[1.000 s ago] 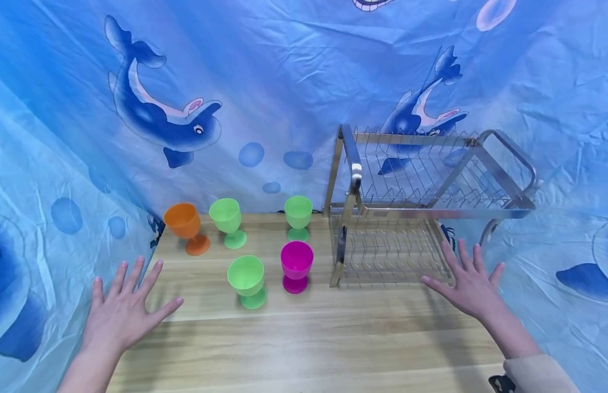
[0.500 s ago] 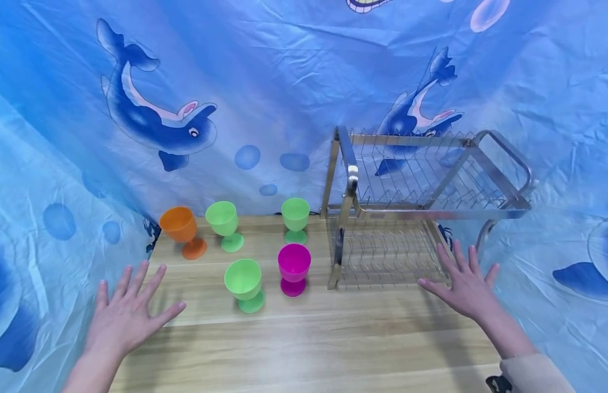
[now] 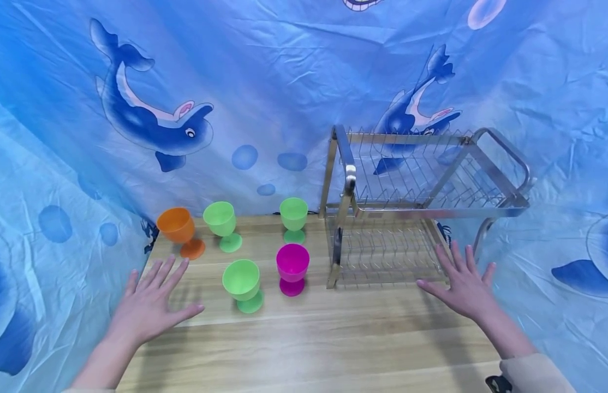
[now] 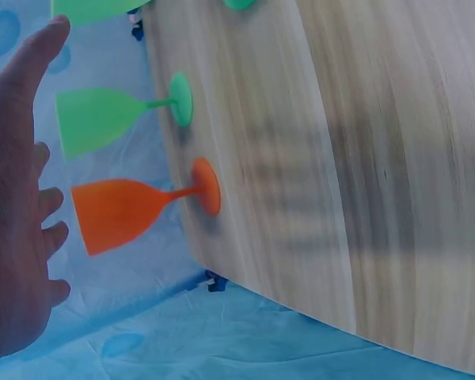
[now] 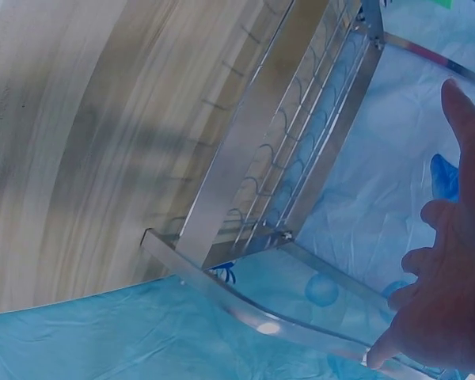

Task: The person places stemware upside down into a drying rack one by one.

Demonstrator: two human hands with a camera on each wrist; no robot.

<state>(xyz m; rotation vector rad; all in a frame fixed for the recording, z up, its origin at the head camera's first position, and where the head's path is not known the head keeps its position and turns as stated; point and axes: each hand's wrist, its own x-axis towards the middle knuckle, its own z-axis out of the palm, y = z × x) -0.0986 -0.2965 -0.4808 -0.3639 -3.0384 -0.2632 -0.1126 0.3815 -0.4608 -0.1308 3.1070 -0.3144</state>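
A: Fingers (image 3: 177, 274), both sides: state?

B: Spread, thumbs splayed out. Backs of the left hand (image 3: 145, 308) and right hand (image 3: 465, 289) face up in the head view. The left overlaps the left edge of the worktop (image 3: 309, 349) there.

A: Left one nearest to what?

B: Orange goblet (image 3: 176, 225), upright at the far left corner, just beyond the fingertips. Left wrist view shows a gap to its bowl.

A: And the right?

B: By the right end of the metal rack (image 3: 441, 213), near its lower tier. Little finger overlaps the curved side bar (image 5: 301, 336) in the right wrist view; can't tell if that's contact.

A: Other goblets?

B: Four, all upright. Back-left green goblet (image 3: 219, 219) next to the orange one. Back-middle green goblet (image 3: 293, 214) near the rack's left end. Front green goblet (image 3: 242, 280) in front of those two. Magenta goblet (image 3: 292, 262) just beside it, on the rack side.

A: Rack on the worktop?

B: Yes, right side, two wire tiers. Blue curtain (image 3: 269, 82) with dolphin prints (image 3: 152, 128) hangs behind it all.
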